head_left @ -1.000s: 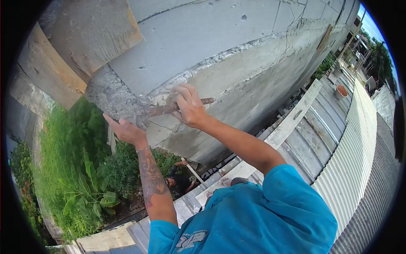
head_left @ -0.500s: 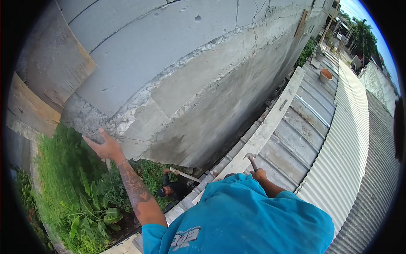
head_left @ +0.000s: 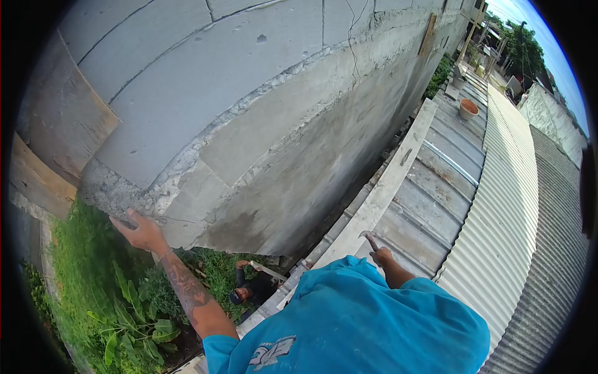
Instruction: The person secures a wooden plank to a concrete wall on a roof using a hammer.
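Observation:
My left hand (head_left: 142, 233) is at the rough lower corner of the grey block wall (head_left: 249, 124), its fingers spread and nothing held in it. The forearm behind it is tattooed. On the right, over the metal roof, my right hand (head_left: 381, 254) is closed around the handle of a hammer (head_left: 369, 240), whose curved head points to the left. A long pale plank (head_left: 374, 206) lies beside the hammer.
Below, a person in dark clothes and a cap (head_left: 240, 295) holds a pale piece of wood (head_left: 268, 270). Plants (head_left: 131, 318) grow at lower left. An orange-brown bucket (head_left: 468, 109) stands on the roof (head_left: 430, 206). Wooden boards (head_left: 68, 112) meet the wall's corner.
The view has shifted slightly, so the wall and roof appear moved to the left. My left hand remains by the wall corner, and my right hand still holds the hammer.

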Action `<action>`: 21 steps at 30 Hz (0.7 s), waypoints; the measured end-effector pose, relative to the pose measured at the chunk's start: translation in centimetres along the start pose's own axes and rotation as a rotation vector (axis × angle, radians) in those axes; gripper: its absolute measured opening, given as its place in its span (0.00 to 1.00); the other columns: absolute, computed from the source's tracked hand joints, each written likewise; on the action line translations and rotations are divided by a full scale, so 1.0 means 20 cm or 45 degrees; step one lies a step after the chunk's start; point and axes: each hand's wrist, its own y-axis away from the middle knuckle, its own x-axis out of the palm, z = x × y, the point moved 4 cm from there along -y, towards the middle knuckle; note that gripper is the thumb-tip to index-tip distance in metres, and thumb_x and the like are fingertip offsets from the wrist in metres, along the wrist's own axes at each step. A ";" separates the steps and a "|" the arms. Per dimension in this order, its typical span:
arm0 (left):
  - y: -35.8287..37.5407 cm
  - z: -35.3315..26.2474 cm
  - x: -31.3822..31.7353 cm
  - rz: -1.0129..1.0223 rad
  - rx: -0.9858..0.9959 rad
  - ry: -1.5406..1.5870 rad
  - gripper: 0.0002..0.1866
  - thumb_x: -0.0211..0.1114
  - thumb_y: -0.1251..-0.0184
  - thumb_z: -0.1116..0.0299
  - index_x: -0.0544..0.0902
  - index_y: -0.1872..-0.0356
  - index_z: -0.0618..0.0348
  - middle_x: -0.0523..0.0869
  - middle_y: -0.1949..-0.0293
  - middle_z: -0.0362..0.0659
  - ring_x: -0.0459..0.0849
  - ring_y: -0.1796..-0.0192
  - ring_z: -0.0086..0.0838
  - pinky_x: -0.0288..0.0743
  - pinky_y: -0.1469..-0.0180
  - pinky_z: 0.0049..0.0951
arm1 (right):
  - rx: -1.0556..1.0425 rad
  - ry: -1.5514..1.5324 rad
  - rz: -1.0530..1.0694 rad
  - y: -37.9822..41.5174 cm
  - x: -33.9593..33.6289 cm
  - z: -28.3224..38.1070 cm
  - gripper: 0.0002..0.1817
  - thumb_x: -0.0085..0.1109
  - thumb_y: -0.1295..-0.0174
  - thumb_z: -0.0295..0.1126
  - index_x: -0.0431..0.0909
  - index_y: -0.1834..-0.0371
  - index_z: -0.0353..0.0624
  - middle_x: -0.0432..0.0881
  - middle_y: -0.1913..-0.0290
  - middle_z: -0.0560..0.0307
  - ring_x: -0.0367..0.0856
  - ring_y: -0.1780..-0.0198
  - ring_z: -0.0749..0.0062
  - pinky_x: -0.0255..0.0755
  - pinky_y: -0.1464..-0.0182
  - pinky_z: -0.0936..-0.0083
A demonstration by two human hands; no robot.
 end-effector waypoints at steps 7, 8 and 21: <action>0.00 0.02 0.00 -0.086 0.063 0.014 0.33 0.60 0.33 0.52 0.67 0.33 0.63 0.74 0.38 0.57 0.75 0.40 0.49 0.69 0.40 0.39 | -0.378 0.099 -0.088 -0.06 -0.16 0.51 0.29 0.57 0.42 0.56 0.82 0.58 0.35 0.83 0.60 0.36 0.82 0.55 0.46 0.75 0.52 0.58; 0.00 0.02 0.00 -0.084 0.058 0.018 0.33 0.60 0.33 0.52 0.67 0.33 0.63 0.74 0.38 0.57 0.75 0.39 0.49 0.69 0.40 0.39 | -0.438 0.095 -0.116 -0.08 -0.15 0.54 0.29 0.57 0.42 0.56 0.83 0.60 0.35 0.83 0.62 0.36 0.82 0.56 0.45 0.74 0.52 0.57; 0.01 0.01 0.00 -0.023 -0.028 0.078 0.32 0.60 0.32 0.55 0.65 0.32 0.62 0.71 0.35 0.55 0.70 0.34 0.46 0.67 0.35 0.39 | -0.077 0.225 0.211 -0.17 0.18 -0.11 0.28 0.62 0.49 0.54 0.82 0.52 0.43 0.82 0.50 0.43 0.80 0.47 0.51 0.75 0.47 0.59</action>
